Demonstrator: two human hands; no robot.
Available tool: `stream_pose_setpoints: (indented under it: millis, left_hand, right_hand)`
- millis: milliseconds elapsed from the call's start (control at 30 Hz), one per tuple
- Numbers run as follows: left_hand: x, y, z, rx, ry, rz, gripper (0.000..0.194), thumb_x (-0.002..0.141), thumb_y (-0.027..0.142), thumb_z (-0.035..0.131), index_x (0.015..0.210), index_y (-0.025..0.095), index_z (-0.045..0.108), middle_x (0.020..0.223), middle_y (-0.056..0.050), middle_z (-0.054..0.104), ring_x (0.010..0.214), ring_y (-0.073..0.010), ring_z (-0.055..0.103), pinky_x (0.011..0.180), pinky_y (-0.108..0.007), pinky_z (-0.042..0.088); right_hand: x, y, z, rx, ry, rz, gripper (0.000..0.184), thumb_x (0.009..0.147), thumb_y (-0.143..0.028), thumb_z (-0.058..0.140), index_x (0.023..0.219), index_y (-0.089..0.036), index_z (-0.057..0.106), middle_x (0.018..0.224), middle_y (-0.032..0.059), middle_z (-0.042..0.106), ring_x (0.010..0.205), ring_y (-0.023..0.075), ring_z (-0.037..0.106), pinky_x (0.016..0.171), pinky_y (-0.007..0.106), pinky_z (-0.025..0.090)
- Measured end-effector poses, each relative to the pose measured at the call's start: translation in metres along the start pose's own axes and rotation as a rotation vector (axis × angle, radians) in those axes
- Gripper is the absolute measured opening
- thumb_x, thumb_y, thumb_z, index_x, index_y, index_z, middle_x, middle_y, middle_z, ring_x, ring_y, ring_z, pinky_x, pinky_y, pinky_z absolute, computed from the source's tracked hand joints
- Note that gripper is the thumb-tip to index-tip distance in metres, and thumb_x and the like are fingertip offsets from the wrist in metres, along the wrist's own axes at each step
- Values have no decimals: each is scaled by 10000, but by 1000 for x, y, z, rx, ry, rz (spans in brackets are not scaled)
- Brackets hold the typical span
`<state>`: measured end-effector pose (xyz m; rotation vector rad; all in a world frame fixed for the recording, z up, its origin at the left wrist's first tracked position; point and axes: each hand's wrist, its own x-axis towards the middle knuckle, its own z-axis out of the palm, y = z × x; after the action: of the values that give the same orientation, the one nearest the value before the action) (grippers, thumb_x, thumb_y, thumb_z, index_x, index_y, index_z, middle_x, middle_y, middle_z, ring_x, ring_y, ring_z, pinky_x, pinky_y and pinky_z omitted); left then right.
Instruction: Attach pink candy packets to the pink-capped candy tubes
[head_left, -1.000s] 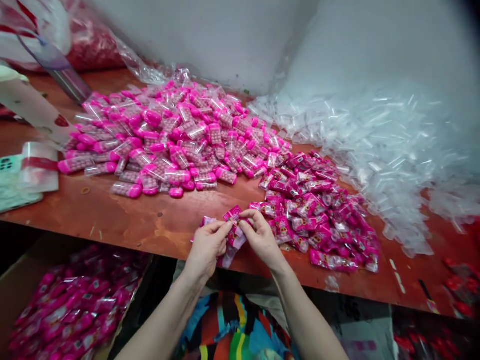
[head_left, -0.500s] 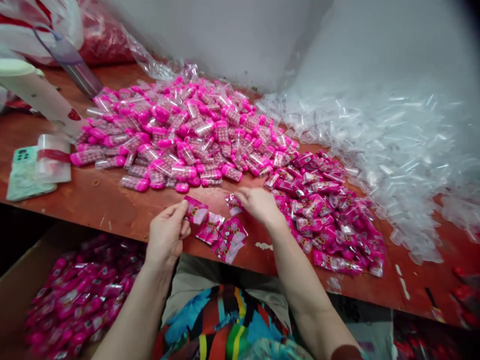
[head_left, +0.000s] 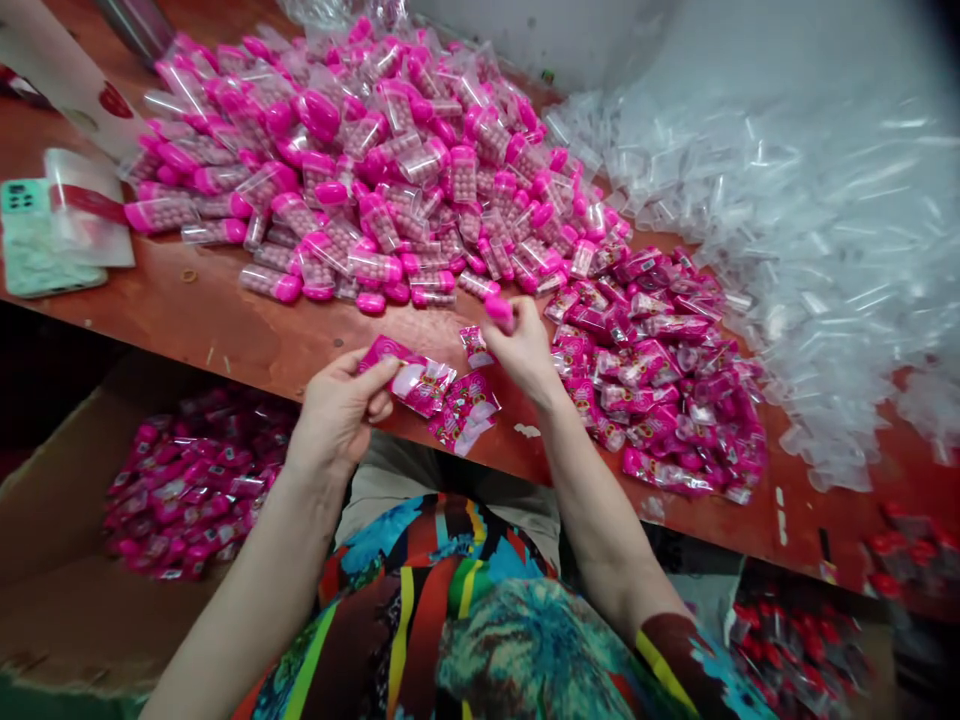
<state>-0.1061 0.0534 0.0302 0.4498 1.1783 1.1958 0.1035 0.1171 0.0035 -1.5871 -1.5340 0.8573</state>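
Pinched between thumb and index of left hand point(head_left: 337, 405): a printed pink wrapper point(head_left: 384, 352), gripped near its lower edge, other fingers curled loosely into the palm. Tilted slightly, just above or against a second wrapper point(head_left: 426, 387); contact hard to judge. Clasped in right hand point(head_left: 529, 350), between thumb and bent fingers: a pink-capped piece point(head_left: 499, 313), cap end uppermost, remainder hidden by the hand. Back of right hand turned largely upward, wrist nearly straight, forearm angled in from lower right. Left forearm slanting up from lower left, thumb uppermost, wrist bent a little inward. Hands apart, both over the near part of the red-brown worktop point(head_left: 315, 335).

Between the hands, lying on the worktop: a third wrapper point(head_left: 466, 410), and a small pink wrapper point(head_left: 475, 345) just beside right thumb.

Farther out, beyond both hands: a broad heap of pink-capped tubes point(head_left: 397, 200), filled with small beads. Right of right hand: a pile of wrapped pink packets point(head_left: 652, 375). Behind those, many clear empty tubes point(head_left: 780, 290). Far left: a pale green phone point(head_left: 30, 250), partly under a clear case point(head_left: 94, 235). Below the worktop, at left: a carton point(head_left: 52, 560) with more pink packets point(head_left: 199, 480).
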Motion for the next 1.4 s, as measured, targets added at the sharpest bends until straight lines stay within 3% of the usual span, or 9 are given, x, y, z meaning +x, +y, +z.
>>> stream_pose_setpoints:
  millis: [133, 300, 433, 600, 833, 1033, 1133, 1333, 1400]
  left_hand:
    - [-21, -20, 25, 145, -168, -118, 330, 629, 230, 849, 889, 113, 683, 527, 46, 547, 361, -23, 356, 352, -163, 231]
    - [-34, -53, 48, 199, -296, -241, 416, 637, 277, 848, 995, 137, 690, 517, 66, 527, 363, -35, 374, 362, -168, 228]
    - [-34, -75, 55, 136, -341, -286, 361, 662, 293, 836, 943, 126, 682, 585, 41, 570, 362, -19, 360, 367, -175, 211]
    - [-35, -88, 61, 116, -273, -280, 303, 633, 289, 844, 605, 112, 600, 436, 63, 432, 363, -26, 343, 379, -178, 231]
    - [-40, -96, 68, 67, -184, -286, 362, 571, 294, 872, 538, 118, 557, 427, 54, 432, 367, -29, 340, 362, -180, 228]
    - [-47, -90, 68, 50, -281, -372, 313, 660, 331, 825, 614, 116, 602, 447, 46, 447, 379, -38, 349, 375, -178, 240]
    - [-51, -85, 68, 67, -311, -367, 268, 698, 298, 788, 616, 118, 607, 453, 35, 461, 392, -48, 365, 383, -186, 258]
    - [-49, -74, 65, 29, -204, -271, 289, 673, 258, 816, 599, 124, 572, 450, 49, 437, 419, -47, 373, 399, -184, 273]
    - [-47, -73, 65, -22, -171, -249, 287, 650, 242, 834, 615, 122, 576, 478, 53, 448, 428, -42, 375, 398, -183, 277]
  right_hand:
    - [-71, 4, -18, 648, -166, 261, 192, 848, -315, 591, 988, -214, 507, 723, -52, 562, 508, 78, 433, 491, 213, 339]
    - [-120, 15, -23, 712, -127, 371, 317, 728, -312, 776, 963, -193, 600, 845, -21, 613, 682, 98, 543, 606, 220, 435]
    - [-129, 23, -25, 699, 72, 367, 316, 717, -327, 787, 938, -205, 598, 798, -39, 596, 617, 85, 505, 535, 206, 398]
    - [-136, 24, -26, 701, 81, 335, 356, 730, -312, 767, 1028, -206, 601, 850, -14, 646, 633, 89, 532, 552, 212, 415]
    - [-142, 28, -13, 809, 206, 380, 325, 714, -296, 760, 976, -200, 594, 656, -72, 560, 515, 66, 480, 484, 189, 400]
    - [-144, 32, -12, 859, 206, 407, 283, 745, -302, 732, 968, -196, 593, 590, -95, 495, 459, 57, 448, 430, 178, 377]
    - [-142, 31, -17, 960, 140, 434, 302, 752, -289, 733, 993, -206, 573, 572, -109, 468, 427, 49, 385, 404, 171, 347]
    - [-146, 35, -35, 1247, -262, 536, 291, 852, -454, 597, 811, -174, 531, 533, -97, 417, 373, 30, 238, 351, 168, 224]
    - [-152, 34, -38, 1214, -250, 505, 321, 876, -487, 547, 852, -167, 541, 568, -70, 487, 362, 40, 290, 341, 186, 262]
